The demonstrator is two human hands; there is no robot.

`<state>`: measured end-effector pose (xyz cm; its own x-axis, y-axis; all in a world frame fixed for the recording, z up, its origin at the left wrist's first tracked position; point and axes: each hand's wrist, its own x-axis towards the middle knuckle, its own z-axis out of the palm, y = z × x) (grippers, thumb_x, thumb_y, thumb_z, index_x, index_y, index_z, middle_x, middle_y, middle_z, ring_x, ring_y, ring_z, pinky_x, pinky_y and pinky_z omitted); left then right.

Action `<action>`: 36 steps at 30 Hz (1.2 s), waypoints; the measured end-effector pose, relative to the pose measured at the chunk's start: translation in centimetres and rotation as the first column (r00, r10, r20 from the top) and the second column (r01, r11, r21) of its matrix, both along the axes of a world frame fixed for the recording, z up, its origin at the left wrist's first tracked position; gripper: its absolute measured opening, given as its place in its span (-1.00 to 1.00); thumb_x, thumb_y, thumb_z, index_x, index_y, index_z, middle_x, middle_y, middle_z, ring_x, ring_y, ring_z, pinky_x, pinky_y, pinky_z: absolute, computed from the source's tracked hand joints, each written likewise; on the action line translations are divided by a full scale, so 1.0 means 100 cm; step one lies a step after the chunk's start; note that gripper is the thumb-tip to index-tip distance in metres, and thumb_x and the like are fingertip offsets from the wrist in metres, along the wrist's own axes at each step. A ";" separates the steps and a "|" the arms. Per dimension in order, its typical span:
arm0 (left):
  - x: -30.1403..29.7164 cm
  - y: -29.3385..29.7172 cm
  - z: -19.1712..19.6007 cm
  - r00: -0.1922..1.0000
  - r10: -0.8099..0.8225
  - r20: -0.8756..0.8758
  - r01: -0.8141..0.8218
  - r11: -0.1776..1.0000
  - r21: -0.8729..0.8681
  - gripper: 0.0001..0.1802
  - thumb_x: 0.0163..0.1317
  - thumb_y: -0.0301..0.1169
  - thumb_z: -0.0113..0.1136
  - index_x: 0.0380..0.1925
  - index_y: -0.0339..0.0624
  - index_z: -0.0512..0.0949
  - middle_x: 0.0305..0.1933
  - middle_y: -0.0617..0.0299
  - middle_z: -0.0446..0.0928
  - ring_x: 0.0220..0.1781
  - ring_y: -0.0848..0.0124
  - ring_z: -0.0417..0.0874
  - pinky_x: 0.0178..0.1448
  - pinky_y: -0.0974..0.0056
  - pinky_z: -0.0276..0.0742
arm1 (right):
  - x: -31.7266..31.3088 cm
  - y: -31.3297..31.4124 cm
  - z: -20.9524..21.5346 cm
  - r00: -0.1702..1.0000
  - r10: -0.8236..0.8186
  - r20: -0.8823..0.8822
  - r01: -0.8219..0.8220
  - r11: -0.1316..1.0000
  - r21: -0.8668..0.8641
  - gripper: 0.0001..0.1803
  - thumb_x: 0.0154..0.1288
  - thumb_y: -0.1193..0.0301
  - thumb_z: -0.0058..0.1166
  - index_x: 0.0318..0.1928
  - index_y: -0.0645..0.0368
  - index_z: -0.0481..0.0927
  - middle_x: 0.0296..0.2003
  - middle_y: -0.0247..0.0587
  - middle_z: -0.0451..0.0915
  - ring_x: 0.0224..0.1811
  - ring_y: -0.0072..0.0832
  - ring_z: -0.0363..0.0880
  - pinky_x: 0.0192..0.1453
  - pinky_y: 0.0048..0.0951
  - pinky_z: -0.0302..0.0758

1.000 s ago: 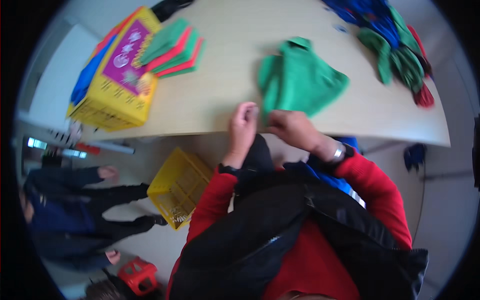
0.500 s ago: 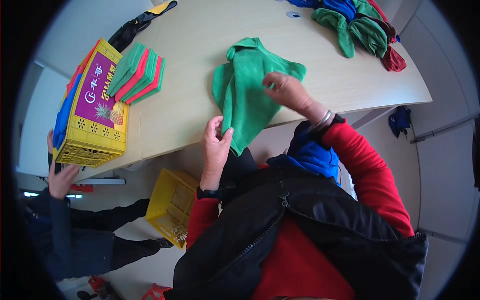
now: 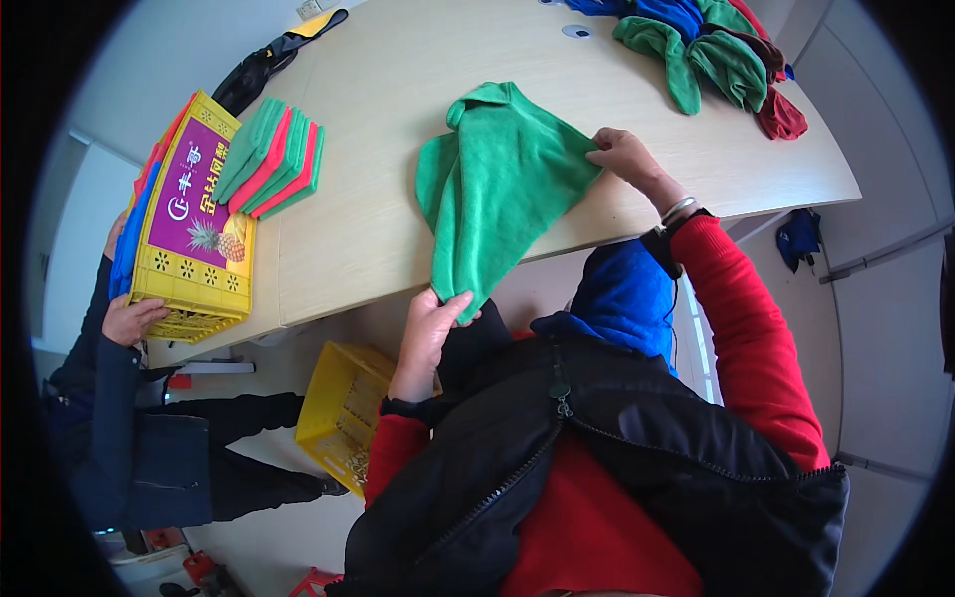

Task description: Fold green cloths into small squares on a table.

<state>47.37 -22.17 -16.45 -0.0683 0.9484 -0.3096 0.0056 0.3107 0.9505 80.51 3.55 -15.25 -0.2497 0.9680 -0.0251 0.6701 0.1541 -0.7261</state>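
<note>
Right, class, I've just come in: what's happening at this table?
A person in a red top holds a green cloth by two corners: the left hand grips the lower corner off the table's near edge, the right hand pins another corner on the tabletop. Folded green and red cloths lie stacked beside a yellow crate, which another person's hand holds. Unfolded cloths are heaped at the far end.

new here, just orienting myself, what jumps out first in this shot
A green cloth spread mid-table, its corners pinched by the left hand at the near edge and the right hand farther back. At left, a yellow crate beside folded cloths; a tangled cloth heap top right.
</note>
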 end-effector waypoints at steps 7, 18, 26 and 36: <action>-0.034 0.019 0.102 0.914 0.057 0.401 -0.178 0.946 0.270 -0.62 0.43 -0.30 0.14 0.12 -0.31 0.49 -0.04 0.02 0.67 -0.20 0.20 0.74 -0.13 0.26 0.68 | 0.027 -0.032 0.100 0.639 0.049 -0.768 -0.306 0.932 -0.195 -0.80 0.39 0.21 0.24 -0.19 0.04 0.59 -0.42 -0.53 0.56 -0.40 -0.68 0.54 -0.35 -0.47 0.50; -0.080 0.096 0.151 0.842 -0.063 0.535 -0.186 0.898 0.399 -0.65 0.48 -0.34 0.10 0.10 -0.39 0.47 -0.02 -0.11 0.64 -0.05 0.08 0.72 -0.03 0.17 0.75 | 0.013 -0.001 0.162 0.385 0.553 -0.739 -0.645 0.734 0.214 -0.79 0.38 0.43 0.16 -0.02 0.20 0.64 -0.32 -0.26 0.65 -0.33 -0.49 0.64 -0.11 -0.52 0.62; -0.125 0.149 0.213 0.885 -0.057 0.461 -0.177 0.876 0.448 -0.65 0.45 -0.34 0.14 0.00 -0.47 0.49 -0.07 -0.15 0.64 -0.06 0.12 0.73 -0.03 0.19 0.74 | -0.021 0.015 0.268 0.764 0.084 -0.640 -0.069 0.996 0.049 -0.83 0.38 0.48 0.13 -0.07 0.22 0.67 -0.36 -0.29 0.63 -0.41 -0.53 0.57 -0.29 -0.50 0.58; -0.129 0.046 0.053 0.931 0.097 0.351 -0.178 0.963 0.205 -0.72 0.39 -0.25 0.24 -0.10 -0.25 0.51 -0.26 0.08 0.65 -0.34 0.29 0.73 -0.26 0.28 0.66 | -0.002 -0.069 0.109 0.963 0.144 -0.228 -0.172 0.979 -0.111 -0.71 0.31 0.39 0.06 0.02 0.11 0.61 -0.41 -0.48 0.54 -0.52 -0.69 0.48 -0.44 -0.61 0.45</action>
